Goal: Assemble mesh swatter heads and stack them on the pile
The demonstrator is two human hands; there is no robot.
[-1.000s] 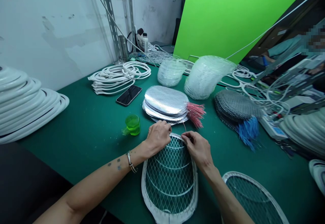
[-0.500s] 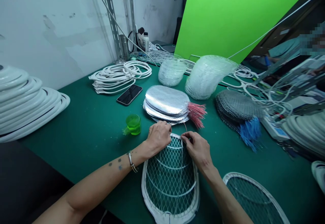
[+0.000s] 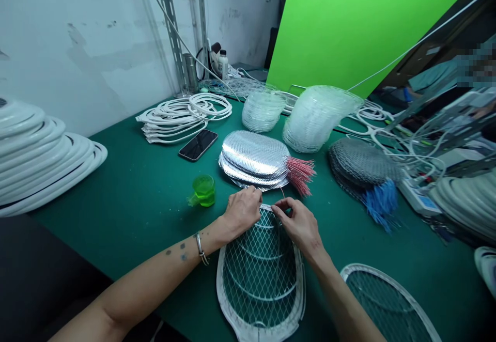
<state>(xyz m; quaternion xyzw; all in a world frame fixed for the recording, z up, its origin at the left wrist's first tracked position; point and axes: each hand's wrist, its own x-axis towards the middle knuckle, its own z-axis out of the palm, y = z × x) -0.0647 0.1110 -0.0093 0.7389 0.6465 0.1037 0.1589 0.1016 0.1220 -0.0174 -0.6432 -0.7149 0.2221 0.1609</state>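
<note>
A white oval racket frame, like that of an electric fly swatter, lies before me with diamond mesh and curved cross ribs inside it. My left hand is closed over the far end of its rim, left of the middle. Just to the right, my right hand pinches at the same rim with thumb and forefinger. A thin reddish wire sticks up beside those fingertips. Beyond the hands sits a stack of silvery mesh panels with red wires at its right end.
A green cup and a phone are to the left. White frames are piled at far left. Dark mesh panels with blue wires lie right; another racket frame lies near my right forearm. Clear plastic pieces stand behind.
My right hand's fingertips have shifted slightly left along the far rim. My left hand and the frame have hardly moved.
</note>
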